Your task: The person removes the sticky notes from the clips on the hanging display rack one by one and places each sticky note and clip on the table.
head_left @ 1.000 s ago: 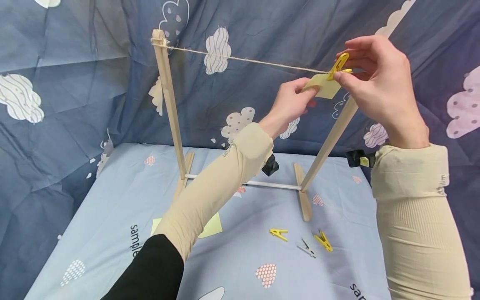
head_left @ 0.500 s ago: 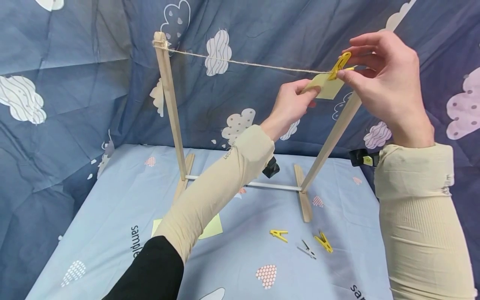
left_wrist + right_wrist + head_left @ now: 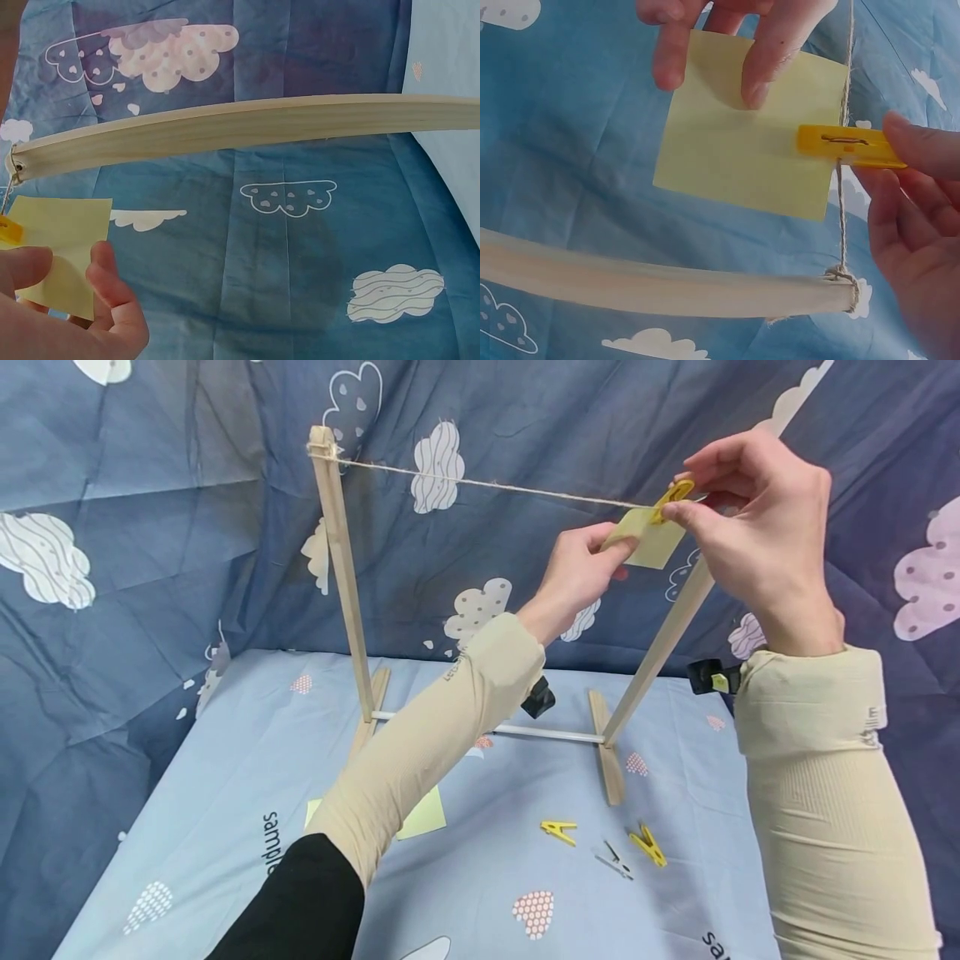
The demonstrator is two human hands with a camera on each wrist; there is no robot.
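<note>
My left hand (image 3: 573, 567) pinches a pale yellow paper square (image 3: 656, 542) between thumb and fingers, near its left side. A thin twine line (image 3: 487, 485) runs along the paper's top edge. My right hand (image 3: 780, 518) holds a yellow clothespin (image 3: 672, 500) by its handle end. In the right wrist view the clothespin (image 3: 847, 144) lies across the twine (image 3: 843, 217), its tip overlapping the paper (image 3: 735, 157). Only the clothespin's tip (image 3: 9, 229) shows in the left wrist view, above my left thumb.
Two wooden posts (image 3: 341, 568) on feet, joined by a white rod (image 3: 551, 732), carry the twine. On the light blue cloth lie two yellow clothespins (image 3: 558, 831), a grey clothespin (image 3: 615, 860) and more yellow paper (image 3: 423, 816), partly behind my left sleeve. A patterned dark blue curtain (image 3: 187, 568) hangs behind.
My right hand has shifted slightly left and tipped the clothespin's handle end lower. The paper's lower edge swings down a little; my left hand keeps its pinch almost in place.
</note>
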